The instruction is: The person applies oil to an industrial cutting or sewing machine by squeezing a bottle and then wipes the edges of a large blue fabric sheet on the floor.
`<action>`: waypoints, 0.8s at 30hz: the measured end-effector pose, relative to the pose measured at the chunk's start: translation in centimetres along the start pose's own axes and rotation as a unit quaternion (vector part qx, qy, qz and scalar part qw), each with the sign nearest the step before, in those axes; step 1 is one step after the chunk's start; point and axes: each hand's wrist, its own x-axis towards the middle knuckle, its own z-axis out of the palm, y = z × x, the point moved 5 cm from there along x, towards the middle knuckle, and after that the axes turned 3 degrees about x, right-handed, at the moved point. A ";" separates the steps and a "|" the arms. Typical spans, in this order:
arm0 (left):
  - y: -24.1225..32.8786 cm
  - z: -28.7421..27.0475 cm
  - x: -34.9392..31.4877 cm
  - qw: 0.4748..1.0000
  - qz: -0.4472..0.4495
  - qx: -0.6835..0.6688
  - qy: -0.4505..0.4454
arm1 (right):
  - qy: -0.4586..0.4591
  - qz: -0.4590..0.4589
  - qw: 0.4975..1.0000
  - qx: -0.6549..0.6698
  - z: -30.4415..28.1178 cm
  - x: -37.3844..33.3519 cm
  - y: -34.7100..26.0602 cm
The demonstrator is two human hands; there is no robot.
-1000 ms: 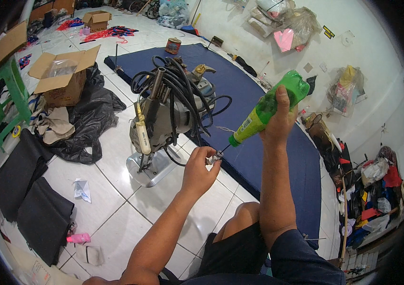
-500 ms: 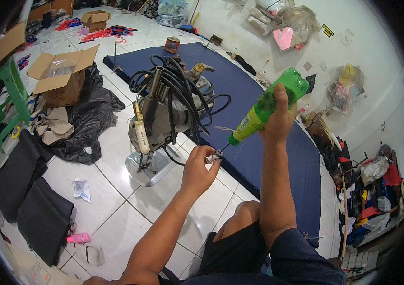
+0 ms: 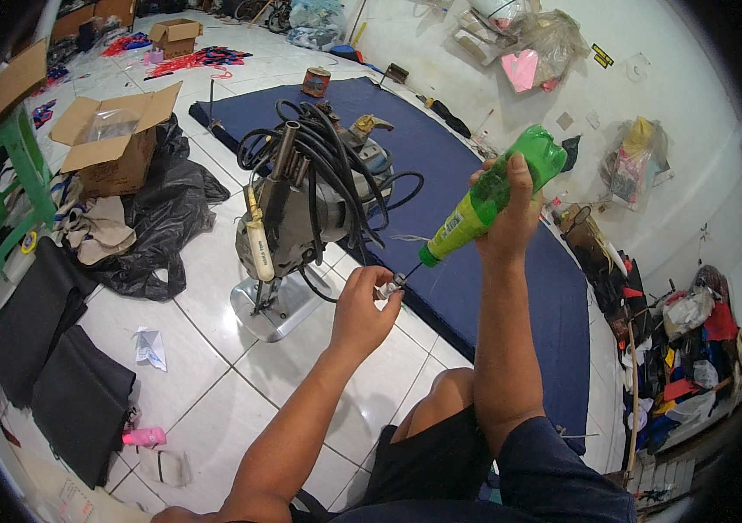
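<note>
My right hand (image 3: 514,205) grips a green plastic bottle (image 3: 534,161) with a yellow-green label, tilted with its cap down to the left. A thin dark spout or stream runs from the cap to a small silvery metal part (image 3: 394,284); which of the two it is, I cannot tell. That part is pinched between the thumb and fingers of my left hand (image 3: 365,303), just below the bottle. Left of both hands stands a grey fabric cutting machine (image 3: 288,231) on a flat metal base (image 3: 279,314), a black cable (image 3: 327,144) coiled over its top.
A dark blue padded sheet (image 3: 519,322) lies on the white tiles beyond my hands, a red can (image 3: 316,82) on its far end. To the left are a cardboard box (image 3: 114,161), a black plastic bag (image 3: 157,235) and black fabric pieces (image 3: 83,397). Piled goods (image 3: 693,340) line the right wall.
The fingers of my right hand have shifted slightly around the bottle, and more fingertips show on its far side. My left hand and the small part have hardly moved.
</note>
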 end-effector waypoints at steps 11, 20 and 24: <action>-0.2 0.2 0.0 1.000 -0.005 0.007 -0.002 | 0.012 -0.001 1.000 0.021 -0.7 0.2 0.5; -0.1 0.2 0.0 1.000 -0.014 0.003 -0.024 | 0.019 -0.021 1.000 -0.003 -0.1 0.1 0.3; -0.2 0.2 0.0 1.000 -0.012 0.002 -0.018 | 0.017 -0.025 1.000 0.000 -0.3 0.2 0.3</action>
